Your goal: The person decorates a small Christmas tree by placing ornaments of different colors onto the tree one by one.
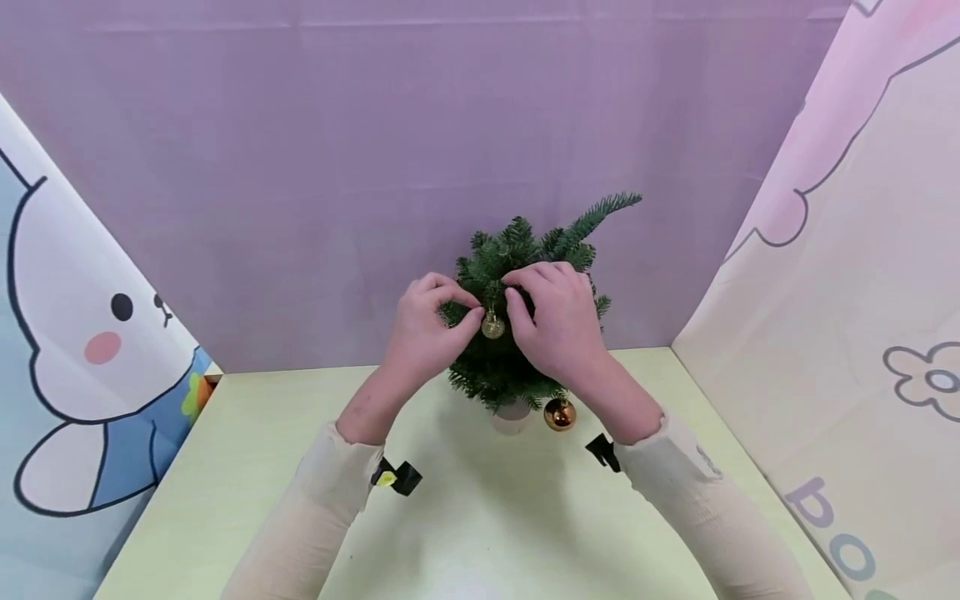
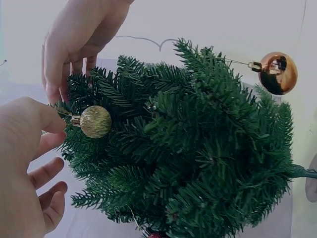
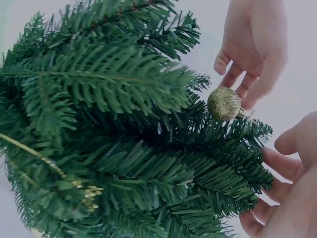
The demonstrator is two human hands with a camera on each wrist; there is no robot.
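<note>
A small green artificial Christmas tree (image 1: 517, 242) stands on the table, with both hands at its upper part. A glittery gold bauble (image 2: 95, 122) hangs against the branches. My left hand (image 1: 431, 325) pinches the bauble by its cap and loop between thumb and index finger; its other fingers are loosely bent. On the other side of the bauble, my right hand (image 1: 558, 321) touches branch tips with its fingertips, thumb held apart, as the right wrist view shows. The bauble's loop is partly hidden by the left fingers.
A shiny copper-coloured bauble (image 1: 559, 414) hangs low on the tree's right side, near the pale base (image 1: 512, 418). A gold glitter decoration (image 3: 86, 191) lies among the branches. Printed cloths (image 1: 97, 317) flank the pale table (image 1: 262, 467); a purple cloth (image 1: 360, 167) stands behind.
</note>
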